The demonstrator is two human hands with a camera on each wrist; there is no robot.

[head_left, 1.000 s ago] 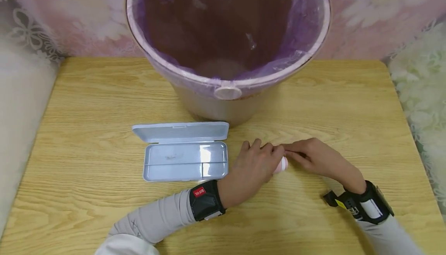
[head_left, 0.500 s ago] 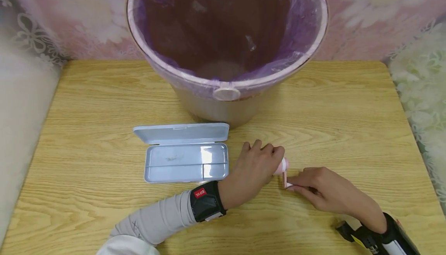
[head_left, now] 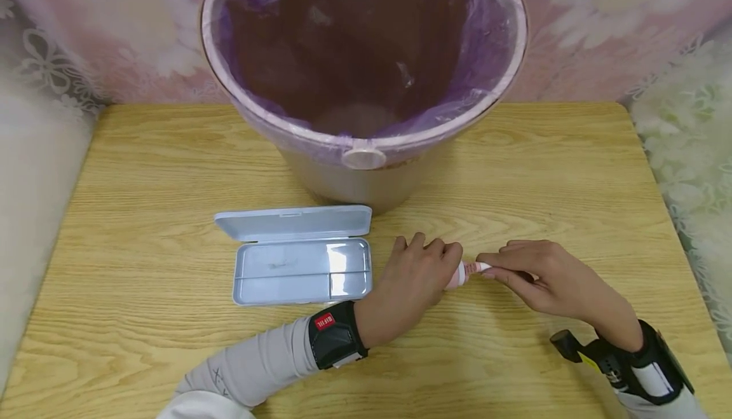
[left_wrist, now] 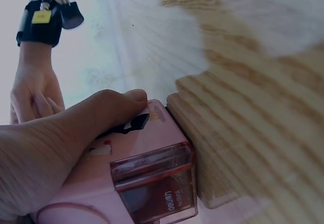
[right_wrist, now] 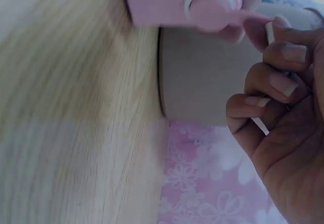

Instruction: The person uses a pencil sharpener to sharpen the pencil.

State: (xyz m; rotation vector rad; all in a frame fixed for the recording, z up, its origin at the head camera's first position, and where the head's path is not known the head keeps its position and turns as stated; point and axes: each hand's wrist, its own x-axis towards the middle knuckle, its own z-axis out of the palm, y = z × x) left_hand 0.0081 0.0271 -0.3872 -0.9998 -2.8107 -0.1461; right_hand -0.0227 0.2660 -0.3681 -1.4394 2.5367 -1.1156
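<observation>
A pink crank pencil sharpener stands on the table to the right of the pencil case. My left hand grips its body from above and hides most of it in the head view. In the left wrist view, the thumb lies along the top and a clear reddish shavings drawer shows. My right hand pinches the small white knob at the end of the crank arm. That arm points out to the right from the sharpener's round hub.
The light blue pencil case lies with its lid raised, just left of my left hand. Behind it stands a large waste bin lined with a purple bag. Flowered cloth covers the wall behind the wooden table.
My right hand has swung the crank round, first down toward me, then up and out to the right. The left hand keeps its grip on the pencil sharpener.
</observation>
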